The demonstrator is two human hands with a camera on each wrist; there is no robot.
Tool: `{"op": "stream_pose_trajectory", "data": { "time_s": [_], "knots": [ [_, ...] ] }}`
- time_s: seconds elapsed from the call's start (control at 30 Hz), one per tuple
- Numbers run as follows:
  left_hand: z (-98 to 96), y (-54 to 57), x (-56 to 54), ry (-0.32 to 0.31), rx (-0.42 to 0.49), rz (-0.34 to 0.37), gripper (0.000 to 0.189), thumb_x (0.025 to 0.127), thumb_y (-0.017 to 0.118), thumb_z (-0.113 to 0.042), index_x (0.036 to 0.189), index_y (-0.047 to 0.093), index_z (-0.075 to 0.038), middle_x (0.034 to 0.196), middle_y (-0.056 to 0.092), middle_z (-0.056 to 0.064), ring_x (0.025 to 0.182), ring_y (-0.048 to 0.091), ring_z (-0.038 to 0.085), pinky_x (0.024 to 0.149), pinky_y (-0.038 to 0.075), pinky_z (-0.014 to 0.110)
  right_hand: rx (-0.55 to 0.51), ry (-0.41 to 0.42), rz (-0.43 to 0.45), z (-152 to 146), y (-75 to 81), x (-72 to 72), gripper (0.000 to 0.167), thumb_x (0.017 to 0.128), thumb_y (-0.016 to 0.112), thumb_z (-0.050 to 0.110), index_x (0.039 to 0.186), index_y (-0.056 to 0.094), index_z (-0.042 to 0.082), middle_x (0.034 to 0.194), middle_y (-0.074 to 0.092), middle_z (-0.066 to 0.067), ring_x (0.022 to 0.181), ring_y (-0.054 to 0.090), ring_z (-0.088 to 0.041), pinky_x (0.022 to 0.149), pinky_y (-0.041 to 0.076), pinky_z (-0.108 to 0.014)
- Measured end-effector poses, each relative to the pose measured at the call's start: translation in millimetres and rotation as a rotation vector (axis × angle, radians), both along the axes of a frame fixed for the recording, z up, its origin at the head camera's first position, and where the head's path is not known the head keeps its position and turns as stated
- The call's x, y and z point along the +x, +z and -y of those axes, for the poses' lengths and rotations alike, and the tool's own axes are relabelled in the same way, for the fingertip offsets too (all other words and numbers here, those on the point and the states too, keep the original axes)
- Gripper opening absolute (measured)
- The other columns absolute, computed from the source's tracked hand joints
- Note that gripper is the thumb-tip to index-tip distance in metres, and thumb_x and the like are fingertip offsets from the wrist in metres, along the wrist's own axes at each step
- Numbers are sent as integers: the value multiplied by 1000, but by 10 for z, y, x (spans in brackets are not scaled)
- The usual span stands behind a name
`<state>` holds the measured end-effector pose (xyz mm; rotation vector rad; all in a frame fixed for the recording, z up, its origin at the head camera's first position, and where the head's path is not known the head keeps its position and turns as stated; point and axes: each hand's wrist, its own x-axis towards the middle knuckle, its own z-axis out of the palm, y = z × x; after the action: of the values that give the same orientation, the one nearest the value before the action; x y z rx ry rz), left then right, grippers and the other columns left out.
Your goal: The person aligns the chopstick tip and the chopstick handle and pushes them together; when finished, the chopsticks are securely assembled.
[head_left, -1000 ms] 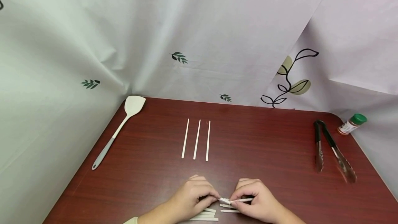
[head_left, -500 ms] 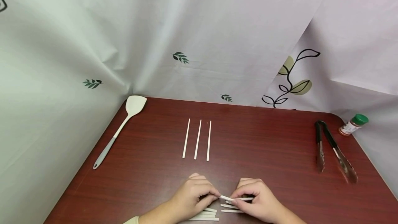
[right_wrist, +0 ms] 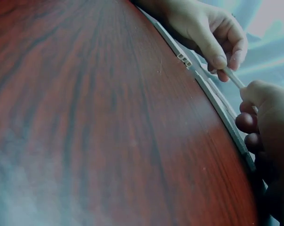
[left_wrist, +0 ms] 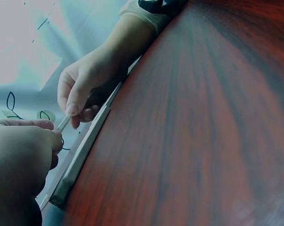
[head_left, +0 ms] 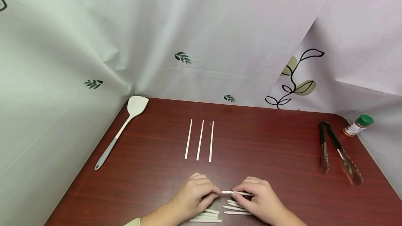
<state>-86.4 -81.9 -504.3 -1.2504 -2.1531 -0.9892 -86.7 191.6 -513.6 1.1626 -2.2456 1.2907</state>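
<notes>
In the head view, my left hand (head_left: 195,198) and right hand (head_left: 259,198) face each other close to the table's near edge. Between their fingertips runs a thin white stick piece (head_left: 226,192), pinched by the left thumb and fingers. The right thumb and fingers pinch a similar piece (head_left: 247,194), lined up end to end with it; their fingers hide whether the two are joined. Several loose pieces (head_left: 207,220) lie under the left hand, with hollow square ends visible in the right wrist view. Other pieces (head_left: 237,213), with narrowed tips, lie beside the right hand.
Three long white sticks (head_left: 200,140) lie side by side farther back on the dark red table (head_left: 267,142). A white spatula (head_left: 120,128) lies at left. Black-handled tongs (head_left: 339,149) and a green-capped jar (head_left: 358,125) are at right. White curtains (head_left: 220,37) surround the table.
Both hands have shifted slightly away from the near edge, lifting the held pieces off the loose ones. The pieces, angled before, now lie nearly in one straight line.
</notes>
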Motion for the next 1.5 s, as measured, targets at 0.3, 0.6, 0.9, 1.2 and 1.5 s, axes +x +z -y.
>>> {"op": "stream_pose_trajectory", "data": {
  "time_s": [0.3, 0.6, 0.9, 1.2, 1.5],
  "knots": [
    [5, 6, -2, -14, -7, -1, 13, 90, 85, -14, 98, 79, -23, 93, 75, -18, 84, 64, -3, 82, 47, 19, 2, 74, -72, 12, -10, -31, 26, 86, 87, 4, 102, 80, 23, 93, 73, 16, 79, 61, 3, 70, 47, -9],
    [-24, 26, 17, -53, 2, 2, 14, 89, 85, -12, 97, 80, -22, 93, 75, -16, 84, 64, -2, 82, 47, 19, -10, 120, -77, 17, 3, -34, 25, 86, 86, 1, 101, 79, 20, 92, 74, 14, 79, 61, 3, 71, 46, -8],
    [-15, 24, 42, -87, 11, 42, 19, 87, 83, -7, 95, 79, -23, 94, 75, -16, 87, 64, -3, 87, 48, 18, -18, 137, -64, 32, 1, -24, 25, 87, 85, 1, 102, 79, 20, 92, 73, 13, 79, 61, 2, 72, 47, -9],
    [-29, 19, 22, 35, 24, 18, 18, 86, 87, -14, 99, 78, -22, 91, 75, -17, 78, 61, -5, 79, 45, 17, -71, 54, 19, 6, -3, -7, 29, 83, 88, 0, 103, 81, 18, 90, 76, 5, 75, 67, -1, 65, 52, -14],
    [-23, 14, -8, 133, 58, 66, 24, 89, 84, -12, 109, 76, -21, 95, 76, -16, 74, 61, -6, 77, 47, 18, -397, -100, 470, -65, 91, -1, 28, 89, 73, -18, 115, 68, -11, 95, 76, -12, 78, 71, -7, 63, 57, -22]
  ]
}}
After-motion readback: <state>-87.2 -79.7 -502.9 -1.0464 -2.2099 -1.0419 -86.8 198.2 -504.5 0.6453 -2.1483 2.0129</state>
